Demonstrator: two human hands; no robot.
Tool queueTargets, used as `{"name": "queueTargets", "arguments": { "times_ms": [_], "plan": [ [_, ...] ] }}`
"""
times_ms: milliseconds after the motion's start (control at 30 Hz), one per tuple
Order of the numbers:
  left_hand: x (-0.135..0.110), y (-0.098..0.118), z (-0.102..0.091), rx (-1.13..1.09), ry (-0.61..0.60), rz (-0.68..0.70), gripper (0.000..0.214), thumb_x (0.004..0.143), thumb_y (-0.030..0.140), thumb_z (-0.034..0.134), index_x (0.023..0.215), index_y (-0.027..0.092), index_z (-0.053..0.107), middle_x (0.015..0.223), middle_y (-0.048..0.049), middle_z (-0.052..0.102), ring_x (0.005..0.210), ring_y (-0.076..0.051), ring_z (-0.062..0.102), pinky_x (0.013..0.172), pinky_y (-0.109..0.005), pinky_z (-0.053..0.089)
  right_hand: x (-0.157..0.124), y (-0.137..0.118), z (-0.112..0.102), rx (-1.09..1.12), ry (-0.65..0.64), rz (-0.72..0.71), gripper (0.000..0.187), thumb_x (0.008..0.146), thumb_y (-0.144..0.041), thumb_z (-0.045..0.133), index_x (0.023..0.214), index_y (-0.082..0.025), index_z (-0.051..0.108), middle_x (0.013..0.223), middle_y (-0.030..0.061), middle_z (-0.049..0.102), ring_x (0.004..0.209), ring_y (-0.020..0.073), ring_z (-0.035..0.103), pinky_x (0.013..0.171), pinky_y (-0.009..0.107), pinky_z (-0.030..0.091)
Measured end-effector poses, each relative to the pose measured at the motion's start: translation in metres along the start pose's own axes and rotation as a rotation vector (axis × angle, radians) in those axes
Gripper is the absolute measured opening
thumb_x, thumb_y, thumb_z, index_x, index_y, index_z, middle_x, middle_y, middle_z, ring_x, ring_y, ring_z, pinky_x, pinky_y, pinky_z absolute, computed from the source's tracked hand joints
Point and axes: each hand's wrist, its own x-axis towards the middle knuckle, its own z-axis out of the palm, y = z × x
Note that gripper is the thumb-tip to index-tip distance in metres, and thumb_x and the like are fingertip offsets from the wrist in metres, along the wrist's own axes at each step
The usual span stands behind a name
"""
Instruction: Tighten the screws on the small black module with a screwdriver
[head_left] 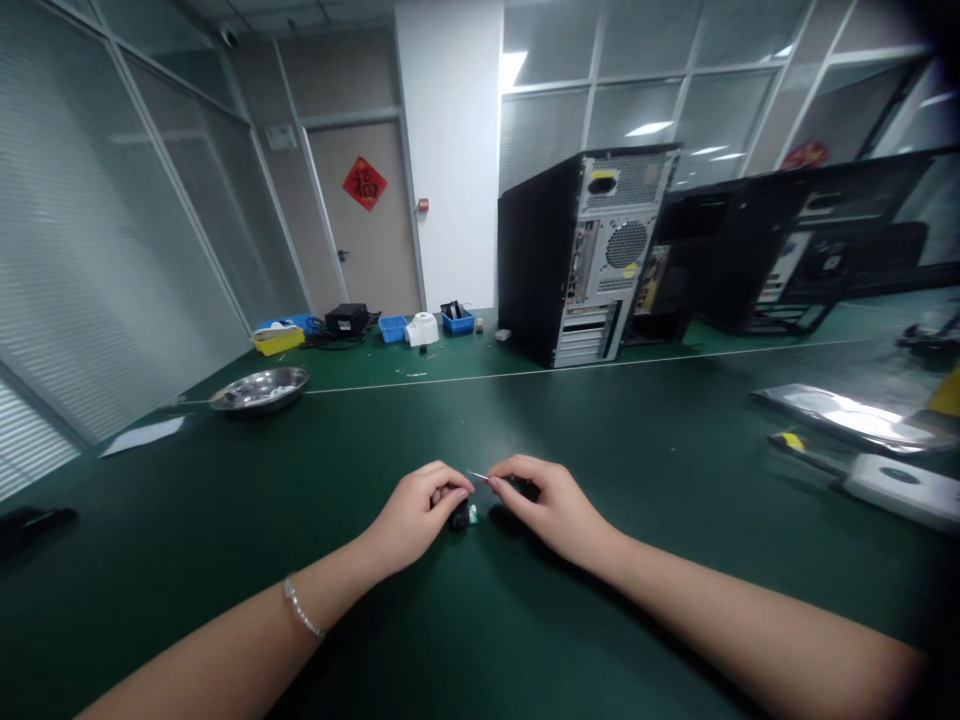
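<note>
Both my hands meet at the middle of a dark green table (570, 430). My left hand (417, 512) is curled shut around a small black part with a green bit (462, 516), holding it against the table. My right hand (546, 502) is pinched shut on a thin tool with a metal tip (480, 477); the tip points left toward the small part. What sits under the right palm is hidden. A thin bracelet (302, 610) is on my left wrist.
An upright black computer tower (581, 255) stands at the back, another opened case (795, 240) to its right. A metal bowl (259, 390) and paper (142, 436) lie left. Blue and yellow bins (394, 328) sit far back. A screwdriver (810, 455), silver bag (840, 412) and white box (904, 487) lie right.
</note>
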Motion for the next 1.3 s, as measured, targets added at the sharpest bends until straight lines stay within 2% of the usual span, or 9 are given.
{"name": "queueTargets", "arguments": {
  "times_ms": [100,167,233,333,400,500,633,1100,1300],
  "plan": [
    [-0.001,0.000,-0.001,0.015,0.073,-0.022,0.021,0.091,0.027,0.048,0.091,0.019,0.067,0.082,-0.0023,0.058,0.067,-0.014,0.051,0.064,-0.026,0.041,0.000,0.000,0.000,-0.015,-0.015,-0.003,0.019,0.090,-0.029,0.052,0.091,-0.022,0.070,0.088,0.0025,0.070,0.082,0.0172,0.063,0.076,0.028,0.047],
    [-0.002,0.001,-0.004,0.035,0.080,-0.027,0.021,0.090,0.031,0.049,0.092,0.019,0.066,0.084,-0.0033,0.058,0.073,-0.016,0.053,0.069,-0.028,0.042,-0.001,0.000,-0.001,-0.037,-0.034,-0.002,0.017,0.089,-0.029,0.053,0.092,-0.022,0.069,0.088,0.0021,0.069,0.081,0.0168,0.062,0.075,0.028,0.047],
    [-0.004,0.004,-0.008,0.074,-0.005,-0.017,0.021,0.086,0.037,0.057,0.096,0.021,0.065,0.091,-0.0045,0.058,0.083,-0.020,0.055,0.077,-0.032,0.043,-0.002,-0.001,-0.001,-0.070,-0.057,-0.013,0.011,0.087,-0.026,0.057,0.092,-0.022,0.066,0.088,0.0015,0.067,0.080,0.0165,0.061,0.073,0.027,0.046],
    [-0.007,0.009,-0.013,0.159,-0.174,0.025,0.034,0.076,0.041,0.069,0.104,0.023,0.062,0.102,-0.0057,0.058,0.098,-0.026,0.052,0.087,-0.040,0.040,-0.003,-0.002,-0.001,-0.124,-0.082,-0.054,0.009,0.082,-0.020,0.061,0.090,-0.022,0.062,0.086,0.0010,0.064,0.077,0.0160,0.058,0.069,0.026,0.044],
    [-0.008,0.010,-0.014,0.183,-0.201,0.031,0.034,0.076,0.038,0.069,0.105,0.024,0.061,0.105,-0.0060,0.057,0.100,-0.027,0.051,0.090,-0.043,0.038,-0.004,-0.004,0.000,-0.153,-0.104,-0.075,0.012,0.081,-0.016,0.059,0.091,-0.022,0.060,0.086,0.0010,0.062,0.076,0.0157,0.057,0.068,0.026,0.043],
    [-0.009,0.008,-0.013,0.147,-0.179,-0.003,0.030,0.079,0.036,0.068,0.106,0.024,0.062,0.105,-0.0058,0.056,0.099,-0.026,0.053,0.091,-0.043,0.038,-0.004,-0.007,-0.001,-0.195,-0.158,-0.086,0.016,0.081,-0.013,0.057,0.094,-0.022,0.059,0.088,0.0012,0.063,0.079,0.0165,0.057,0.069,0.026,0.043],
    [-0.007,0.003,-0.011,0.085,-0.146,-0.018,0.036,0.074,0.038,0.073,0.108,0.026,0.064,0.110,-0.0062,0.054,0.106,-0.027,0.051,0.094,-0.040,0.038,-0.005,-0.008,-0.001,-0.231,-0.197,-0.090,0.019,0.080,-0.017,0.061,0.097,-0.023,0.058,0.091,0.0013,0.064,0.085,0.0182,0.058,0.073,0.028,0.043],
    [-0.005,0.001,-0.007,0.127,-0.126,0.029,0.044,0.072,0.041,0.074,0.111,0.027,0.061,0.103,-0.0051,0.061,0.101,-0.027,0.054,0.089,-0.041,0.038,-0.005,-0.005,0.004,-0.295,-0.180,-0.086,0.018,0.078,-0.021,0.068,0.094,-0.023,0.059,0.084,0.0006,0.064,0.079,0.0182,0.057,0.068,0.028,0.041],
    [-0.005,0.004,-0.008,0.117,-0.129,0.036,0.035,0.073,0.040,0.073,0.101,0.024,0.061,0.101,-0.0039,0.062,0.095,-0.025,0.055,0.087,-0.038,0.039,-0.004,-0.005,0.005,-0.332,-0.200,-0.113,0.016,0.079,-0.021,0.068,0.092,-0.023,0.058,0.084,0.0003,0.063,0.079,0.0179,0.056,0.068,0.027,0.040]
  ]
}}
